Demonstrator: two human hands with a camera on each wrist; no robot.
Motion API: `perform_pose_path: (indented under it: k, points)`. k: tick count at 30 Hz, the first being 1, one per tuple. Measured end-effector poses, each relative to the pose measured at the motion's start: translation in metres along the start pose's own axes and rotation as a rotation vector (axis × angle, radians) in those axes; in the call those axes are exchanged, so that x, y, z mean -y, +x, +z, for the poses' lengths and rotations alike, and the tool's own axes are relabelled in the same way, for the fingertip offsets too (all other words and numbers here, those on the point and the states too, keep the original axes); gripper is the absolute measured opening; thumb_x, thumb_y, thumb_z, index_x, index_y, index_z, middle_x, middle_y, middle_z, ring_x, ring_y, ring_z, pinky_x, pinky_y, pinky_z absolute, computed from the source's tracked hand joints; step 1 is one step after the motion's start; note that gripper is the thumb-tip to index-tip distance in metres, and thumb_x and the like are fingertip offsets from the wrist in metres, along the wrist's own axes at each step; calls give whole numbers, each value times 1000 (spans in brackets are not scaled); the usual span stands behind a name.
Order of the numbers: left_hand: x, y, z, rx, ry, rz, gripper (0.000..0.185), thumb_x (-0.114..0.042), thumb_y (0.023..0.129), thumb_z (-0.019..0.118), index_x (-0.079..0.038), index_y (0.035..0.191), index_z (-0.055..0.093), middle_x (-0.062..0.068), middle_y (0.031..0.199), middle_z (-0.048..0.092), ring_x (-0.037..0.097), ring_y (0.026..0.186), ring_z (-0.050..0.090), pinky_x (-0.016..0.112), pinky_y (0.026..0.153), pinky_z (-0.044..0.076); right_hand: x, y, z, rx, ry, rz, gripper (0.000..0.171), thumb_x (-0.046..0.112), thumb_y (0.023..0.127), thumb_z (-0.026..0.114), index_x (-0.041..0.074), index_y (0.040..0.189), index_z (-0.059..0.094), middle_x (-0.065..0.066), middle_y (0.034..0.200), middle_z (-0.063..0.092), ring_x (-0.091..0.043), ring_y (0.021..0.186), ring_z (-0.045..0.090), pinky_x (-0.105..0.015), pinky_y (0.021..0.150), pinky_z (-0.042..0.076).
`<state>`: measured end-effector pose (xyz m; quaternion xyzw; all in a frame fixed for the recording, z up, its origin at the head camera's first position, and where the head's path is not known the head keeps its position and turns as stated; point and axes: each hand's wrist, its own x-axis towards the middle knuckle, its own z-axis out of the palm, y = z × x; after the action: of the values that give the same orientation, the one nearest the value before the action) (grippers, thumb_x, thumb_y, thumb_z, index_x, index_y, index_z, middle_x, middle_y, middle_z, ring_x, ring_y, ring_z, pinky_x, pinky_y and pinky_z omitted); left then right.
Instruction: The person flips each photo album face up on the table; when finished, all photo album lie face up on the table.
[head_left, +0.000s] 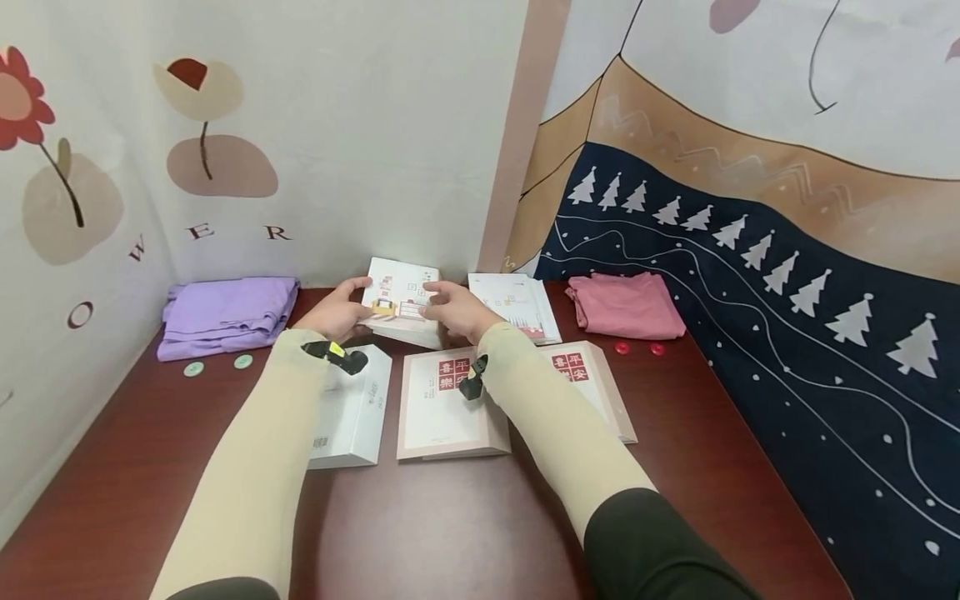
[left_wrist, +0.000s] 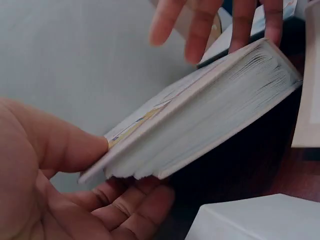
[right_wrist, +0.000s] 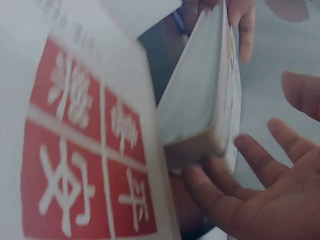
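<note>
My left hand (head_left: 335, 314) pinches the thick white illustrated paperback book (head_left: 401, 310), tilted above the dark red bench (head_left: 675, 417) at the far edge; my right hand (head_left: 457, 310) spreads straight fingers against its opposite edge.

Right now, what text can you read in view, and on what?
"OWER": left wall cloth.
"喜平樂安", red squares: middle book.
"平安" visible: right book; rest hidden by arm.
White box side print, barcode: too small.
Held book cover: too small.
</note>
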<state>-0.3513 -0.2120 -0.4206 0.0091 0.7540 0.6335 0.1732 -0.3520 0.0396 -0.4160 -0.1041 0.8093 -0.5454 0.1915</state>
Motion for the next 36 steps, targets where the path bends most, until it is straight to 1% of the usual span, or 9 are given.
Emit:
perform_pose_path:
  k: [4, 9, 14, 17, 20, 25, 29, 32, 36]
  points:
    - [-5, -7, 3, 4, -35, 62, 78, 6, 105, 40, -13, 170, 3, 27, 142, 42, 14, 96, 63, 26, 82, 57, 4, 0, 0, 71, 41, 2, 68, 27, 103, 70, 23, 164, 40, -15, 163, 46, -34, 146, 50, -56, 116, 45]
    - [-12, -15, 6, 36, -44, 134, 74, -9, 112, 42, -20, 171, -1, 26, 151, 38, 10, 103, 64, 34, 98, 52, 7, -1, 1, 111, 145, 30, 76, 29, 103, 70, 32, 167, 30, -15, 169, 35, -36, 149, 45, -53, 118, 43]
    - [-19, -20, 17, 114, -68, 187, 71, -24, 115, 38, -19, 170, -8, 26, 171, 22, 36, 139, 52, 53, 122, 36, 11, -6, 6, 165, 233, -25, 77, 40, 106, 62, 45, 168, 17, -16, 171, 30, -43, 148, 45, -59, 116, 43]
    - [-20, -19, 25, 152, -70, 197, 70, -25, 116, 37, -16, 170, -7, 25, 173, 18, 46, 153, 32, 60, 127, 25, 15, -7, 10, 148, 312, -87, 81, 33, 107, 62, 45, 169, 12, -22, 168, 31, -44, 146, 47, -63, 114, 45]
    - [-17, -17, 32, 156, -10, 174, 70, -26, 115, 40, -16, 170, -3, 23, 173, 22, 44, 157, 26, 60, 126, 26, 16, -6, 14, 85, 332, -112, 87, 21, 105, 66, 42, 170, 11, -24, 167, 31, -43, 142, 52, -61, 110, 49]
    - [-10, -14, 33, 133, 102, 106, 73, -27, 114, 46, -20, 171, 2, 16, 170, 34, 38, 150, 40, 50, 115, 42, 12, -3, 19, -27, 137, -75, 82, 7, 99, 70, 26, 168, 30, -17, 164, 42, -32, 130, 63, -45, 99, 60]
    - [-2, -9, 24, 90, 162, 101, 71, -17, 113, 46, -12, 171, 6, 23, 168, 34, 40, 151, 39, 55, 119, 40, 8, -1, 20, -77, -24, -46, 70, 4, 96, 69, 11, 161, 44, -19, 155, 53, -27, 118, 67, -33, 87, 63]
    - [3, -4, 13, 45, 295, 107, 67, -10, 111, 45, -3, 169, 10, 31, 166, 31, 44, 154, 32, 59, 124, 32, 6, 1, 19, -96, -86, -6, 69, 1, 95, 67, 10, 161, 45, -18, 158, 50, -28, 120, 66, -32, 88, 62]
    - [7, -2, 3, 9, 475, 85, 66, -10, 109, 46, 4, 166, 16, 36, 163, 32, 48, 152, 34, 60, 122, 34, 5, 1, 14, -172, -265, 35, 75, -1, 92, 63, 11, 163, 40, -22, 163, 42, -32, 133, 56, -39, 100, 57]
